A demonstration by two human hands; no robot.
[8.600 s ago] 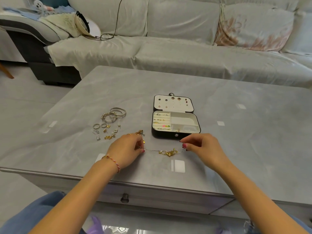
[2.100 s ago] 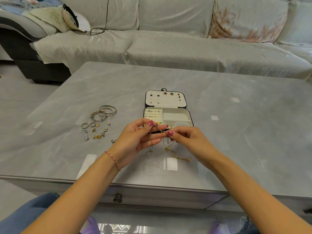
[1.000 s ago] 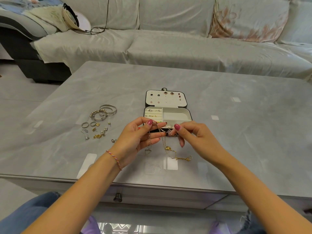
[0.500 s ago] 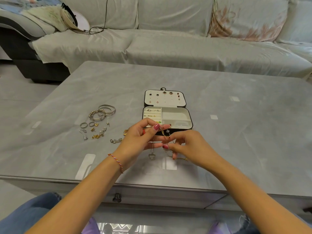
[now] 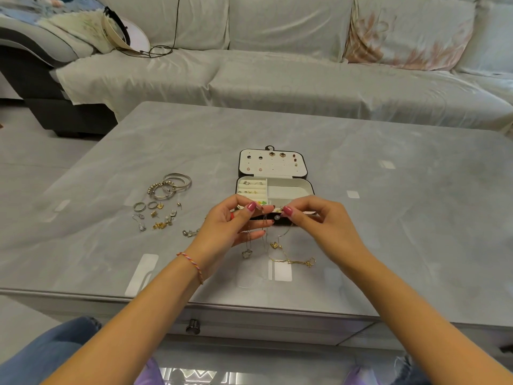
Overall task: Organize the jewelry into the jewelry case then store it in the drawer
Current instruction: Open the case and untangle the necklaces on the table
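An open black jewelry case with a cream lining sits mid-table, earrings pinned in its lid and small pieces in its left slots. Just in front of it my left hand and my right hand each pinch thin chains lifted off the table. A silver chain with a heart pendant hangs from my left fingers. A gold necklace hangs between both hands, its lower end trailing on the table. Bangles, rings and small earrings lie loose to the left.
A grey marble-look table has a drawer knob on its near edge. A pale sofa with a patterned cushion runs behind it. Another small silver piece lies by my left wrist.
Both hands rose a little and drew apart, lifting the chains higher in front of the case. The gold necklace's tail stays on the table.
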